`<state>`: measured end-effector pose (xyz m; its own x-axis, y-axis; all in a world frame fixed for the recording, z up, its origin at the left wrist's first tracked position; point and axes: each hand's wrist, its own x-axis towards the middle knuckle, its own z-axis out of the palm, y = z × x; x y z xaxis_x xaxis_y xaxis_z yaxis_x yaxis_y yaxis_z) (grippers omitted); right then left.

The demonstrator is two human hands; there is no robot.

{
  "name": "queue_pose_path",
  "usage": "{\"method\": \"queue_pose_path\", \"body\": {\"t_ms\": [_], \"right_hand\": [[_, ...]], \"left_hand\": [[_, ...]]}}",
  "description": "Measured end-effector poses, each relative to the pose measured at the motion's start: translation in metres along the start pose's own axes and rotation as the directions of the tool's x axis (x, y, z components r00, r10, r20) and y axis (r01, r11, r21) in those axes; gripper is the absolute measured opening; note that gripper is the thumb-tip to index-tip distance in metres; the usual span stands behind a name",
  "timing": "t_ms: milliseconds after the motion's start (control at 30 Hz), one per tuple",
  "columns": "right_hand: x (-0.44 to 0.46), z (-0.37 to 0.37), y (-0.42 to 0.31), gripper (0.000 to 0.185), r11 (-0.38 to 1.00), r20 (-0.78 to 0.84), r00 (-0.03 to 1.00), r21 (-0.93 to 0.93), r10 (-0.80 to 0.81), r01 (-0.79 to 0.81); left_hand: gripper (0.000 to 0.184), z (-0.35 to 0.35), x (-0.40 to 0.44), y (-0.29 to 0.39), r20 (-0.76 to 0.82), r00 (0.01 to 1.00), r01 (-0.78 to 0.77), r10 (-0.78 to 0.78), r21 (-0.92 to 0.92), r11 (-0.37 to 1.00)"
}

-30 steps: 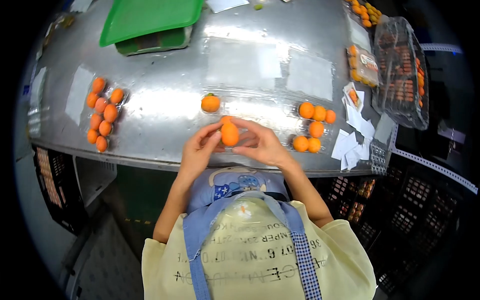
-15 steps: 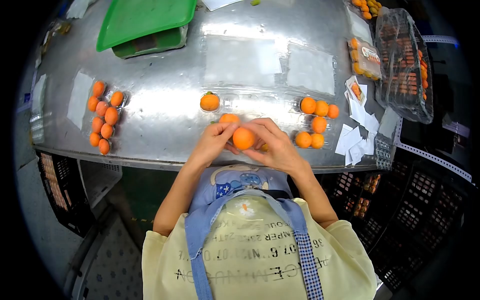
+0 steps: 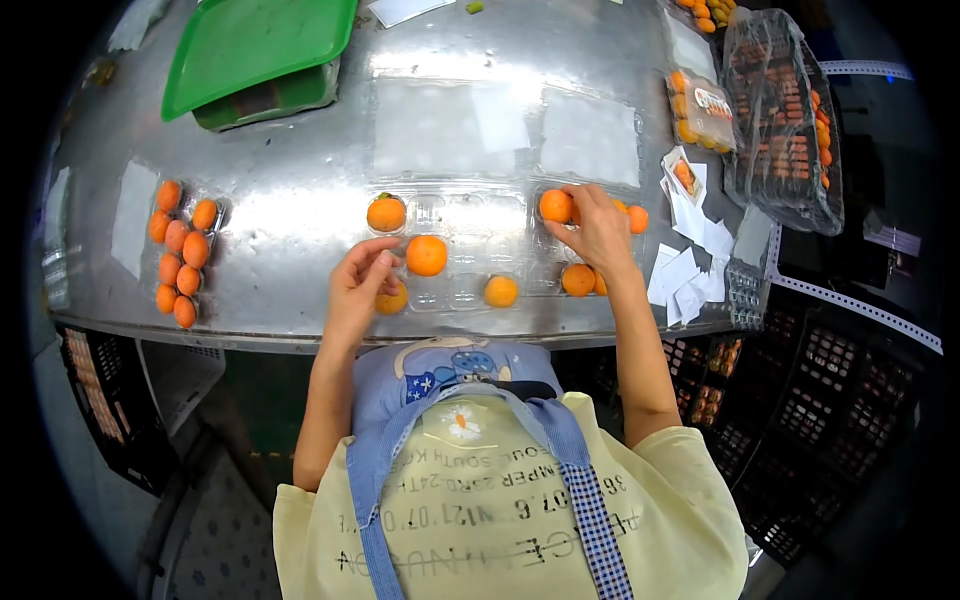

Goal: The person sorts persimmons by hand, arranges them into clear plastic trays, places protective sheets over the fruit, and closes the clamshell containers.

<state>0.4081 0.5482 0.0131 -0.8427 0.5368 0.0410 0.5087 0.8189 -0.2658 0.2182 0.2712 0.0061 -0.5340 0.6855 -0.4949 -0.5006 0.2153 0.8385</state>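
Right hand [image 3: 603,235] swung to view's two o'clock, fingers round orange [image 3: 556,206]; left hand [image 3: 358,283] nine o'clock, fingers parted; shirt [image 3: 520,500]: "SOUTH".

Bright orange fruit [image 3: 426,255] shows against the silvery counter [image 3: 290,190]; the tray [image 3: 265,50] is vivid green. The paper slips [image 3: 674,272] look white to me, the shirt [image 3: 510,575] pale yellow with dark lettering, one apron strap [image 3: 598,540] checked blue-and-white.

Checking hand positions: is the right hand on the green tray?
No, the right hand is at an orange fruit, away from the green tray.
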Motion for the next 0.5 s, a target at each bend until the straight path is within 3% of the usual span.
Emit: {"method": "queue_pose_path", "body": {"t_ms": [200, 400, 500], "right_hand": [[-0.001, 0.011, 0.004, 0.044, 1.0, -0.036, 0.999, -0.009, -0.016, 0.016], [0.001, 0.004, 0.001, 0.047, 0.999, 0.088, 0.995, -0.02, 0.035, -0.033], [0.009, -0.002, -0.019, 0.044, 0.998, -0.008, 0.998, 0.022, 0.057, -0.057]], "left_hand": [[0.024, -0.011, -0.002, -0.009, -0.05, 0.999, -0.007, 0.008, 0.009, 1.0], [0.023, -0.014, -0.002, -0.008, -0.058, 0.998, -0.005, 0.006, 0.015, 1.0], [0.023, -0.02, -0.004, -0.006, -0.085, 0.996, -0.012, 0.013, 0.016, 1.0]]}}
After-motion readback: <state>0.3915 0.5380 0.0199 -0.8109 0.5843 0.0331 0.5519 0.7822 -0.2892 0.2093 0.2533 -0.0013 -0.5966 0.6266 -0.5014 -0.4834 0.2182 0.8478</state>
